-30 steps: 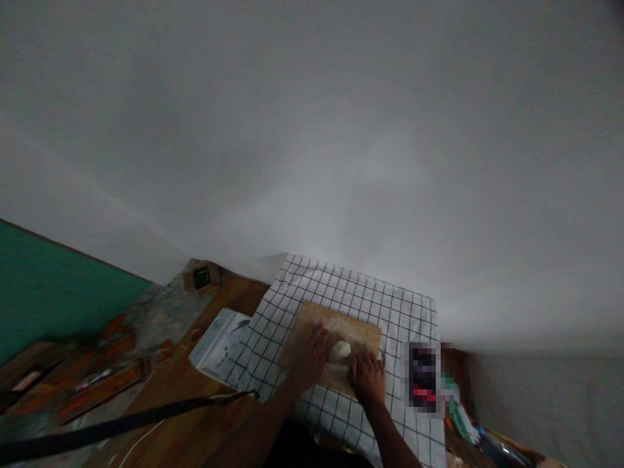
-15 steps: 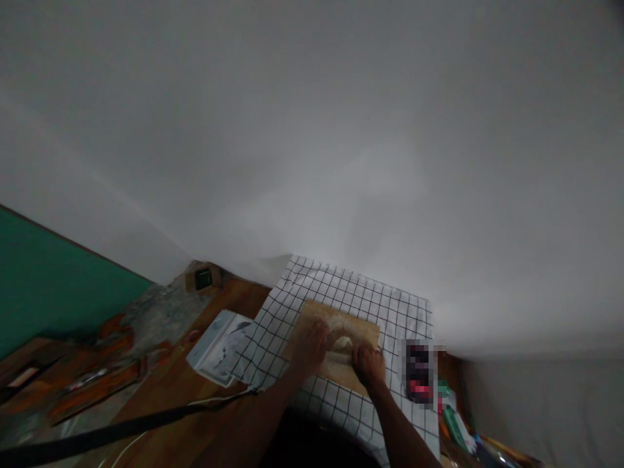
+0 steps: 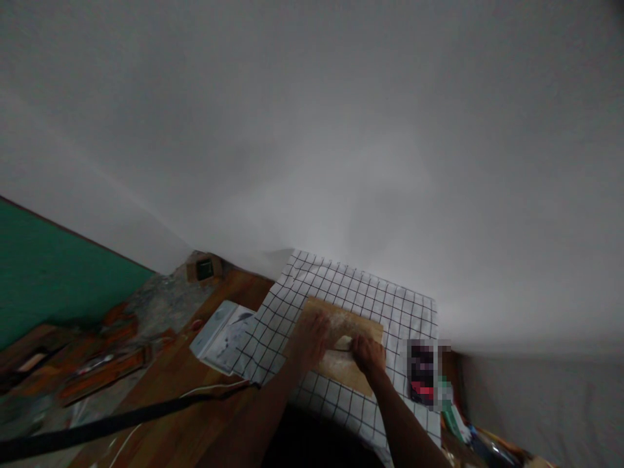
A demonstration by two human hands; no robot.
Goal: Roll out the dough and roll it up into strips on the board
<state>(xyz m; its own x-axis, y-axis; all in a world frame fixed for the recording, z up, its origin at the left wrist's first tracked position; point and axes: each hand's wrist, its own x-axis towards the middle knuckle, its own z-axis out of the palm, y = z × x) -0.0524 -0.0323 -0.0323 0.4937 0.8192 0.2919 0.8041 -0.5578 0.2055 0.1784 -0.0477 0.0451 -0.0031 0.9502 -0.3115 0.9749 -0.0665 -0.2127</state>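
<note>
A wooden board (image 3: 329,369) dusted with flour lies on a white cloth (image 3: 385,299) with a black grid. On the board sits a small pale piece of dough (image 3: 343,340), partly covered. Across it runs a thin rolling pin (image 3: 337,350), faint in the dim light. My left hand (image 3: 314,335) is closed around the pin's left end, low over the board. My right hand (image 3: 368,354) grips the other end, fingers curled. Both palms hide the pin's ends.
Left of the cloth lies a clear zip bag (image 3: 224,338) on the wooden tabletop (image 3: 160,403). A black strap (image 3: 121,419) and a white cable cross at lower left. A blurred-out dark and red item (image 3: 422,374) and a green-white package (image 3: 453,419) are at right. A white wall stands behind.
The rolling pin has shifted slightly away from me across the board, toward the dough. Both hands keep their grip. The view has tilted a little.
</note>
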